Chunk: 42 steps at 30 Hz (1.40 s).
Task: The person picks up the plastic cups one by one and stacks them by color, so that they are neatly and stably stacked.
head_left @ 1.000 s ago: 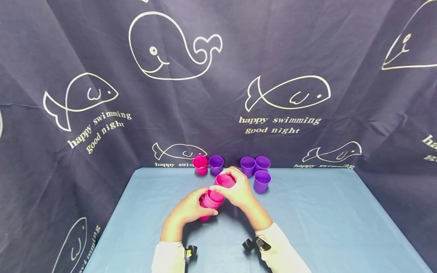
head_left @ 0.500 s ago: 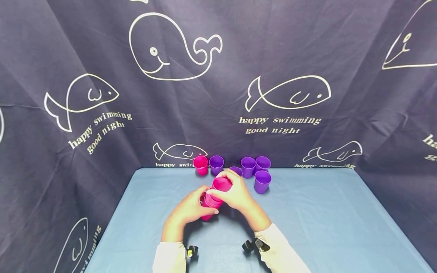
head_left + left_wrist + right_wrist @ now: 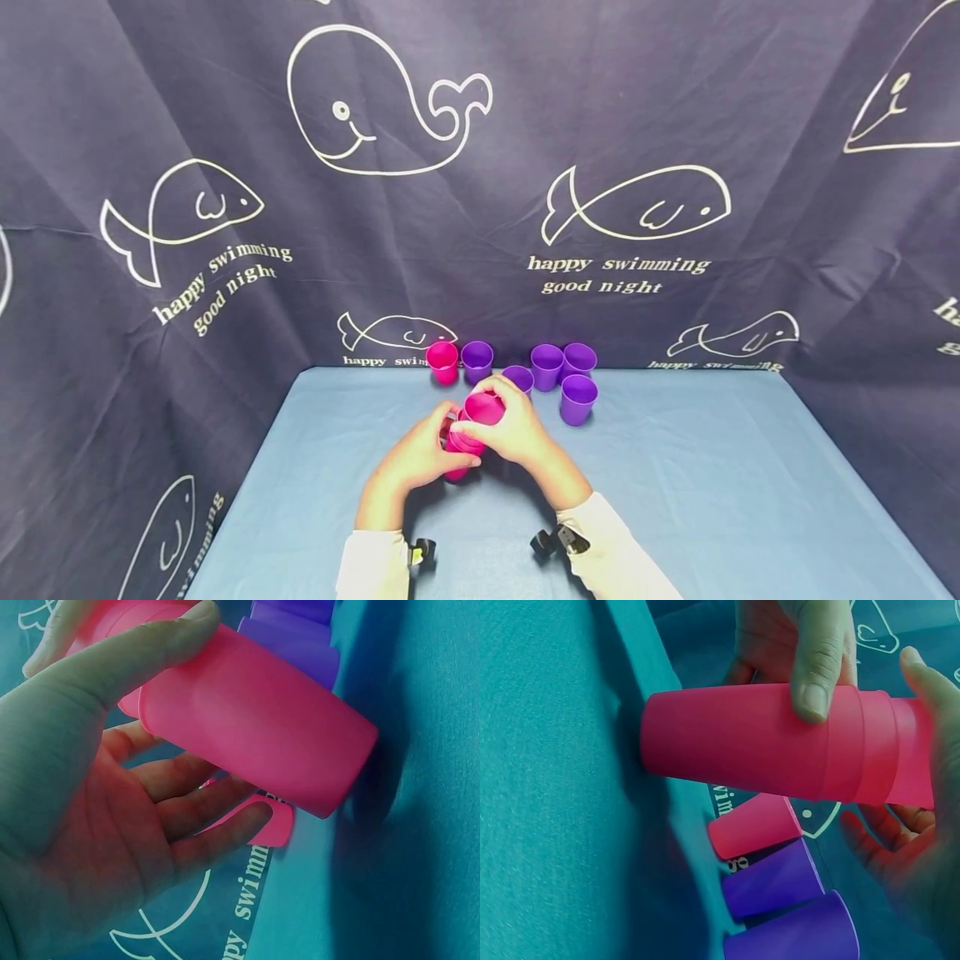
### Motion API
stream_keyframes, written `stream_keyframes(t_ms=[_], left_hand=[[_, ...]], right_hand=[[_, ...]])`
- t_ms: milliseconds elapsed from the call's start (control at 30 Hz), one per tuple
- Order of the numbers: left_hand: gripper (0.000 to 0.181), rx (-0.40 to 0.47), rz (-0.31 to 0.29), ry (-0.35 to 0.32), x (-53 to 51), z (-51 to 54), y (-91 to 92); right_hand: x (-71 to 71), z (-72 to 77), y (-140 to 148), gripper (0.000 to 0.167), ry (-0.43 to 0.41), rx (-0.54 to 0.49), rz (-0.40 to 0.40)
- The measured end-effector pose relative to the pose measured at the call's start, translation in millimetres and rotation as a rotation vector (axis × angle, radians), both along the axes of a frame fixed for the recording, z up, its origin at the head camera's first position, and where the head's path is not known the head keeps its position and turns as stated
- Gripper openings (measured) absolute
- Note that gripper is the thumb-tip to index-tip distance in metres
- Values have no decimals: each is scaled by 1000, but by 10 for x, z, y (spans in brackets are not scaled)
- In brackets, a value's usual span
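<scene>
1. Over the last second, the right hand has moved down and in toward the left hand, bringing a bright pink, tapered plastic-looking cup closer to the stack of pink, tapered plastic-looking cups. By my judgement, this cup sits deeper in the nest, though perhaps not fully seated.
2. That shift has also uncovered more of a purple, tapered plastic-looking cup just beyond the right hand's fingers.
3. The left hand grips the stack, thumb along the near side and fingers behind; its place looks almost unchanged.
4. The right hand holds the upper cup near its rim, between thumb and fingers.
5. The stack lies tilted within the left hand's grasp, its narrow base below the thumb; I cannot tell whether that base touches the blue cloth-covered table.
6. Farther off, a lone pink cup stands beyond the left hand, and three purple cups cluster beyond the right hand, to its right.
</scene>
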<state>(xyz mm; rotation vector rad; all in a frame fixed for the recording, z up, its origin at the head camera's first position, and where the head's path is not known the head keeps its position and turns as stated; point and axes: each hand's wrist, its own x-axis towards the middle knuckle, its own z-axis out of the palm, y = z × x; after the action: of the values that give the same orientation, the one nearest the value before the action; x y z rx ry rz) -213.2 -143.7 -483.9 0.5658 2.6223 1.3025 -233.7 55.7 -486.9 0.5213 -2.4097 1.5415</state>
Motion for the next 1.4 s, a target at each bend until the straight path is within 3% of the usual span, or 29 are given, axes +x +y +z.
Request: stream_keyframes(t_ms=[200, 833, 1200, 1400], left_hand=[[57, 19, 0, -12, 1, 21, -6], [57, 31, 13, -2, -7, -16, -2], [58, -4, 45, 55, -24, -56, -4], [65, 21, 17, 75, -36, -51, -28]], right_hand=[[-5, -9, -19, 48, 3, -11, 56], [-29, -112, -41, 51, 4, -5, 81], [-26, -107, -66, 53, 1, 18, 113], [-2, -102, -68, 63, 1, 46, 170]])
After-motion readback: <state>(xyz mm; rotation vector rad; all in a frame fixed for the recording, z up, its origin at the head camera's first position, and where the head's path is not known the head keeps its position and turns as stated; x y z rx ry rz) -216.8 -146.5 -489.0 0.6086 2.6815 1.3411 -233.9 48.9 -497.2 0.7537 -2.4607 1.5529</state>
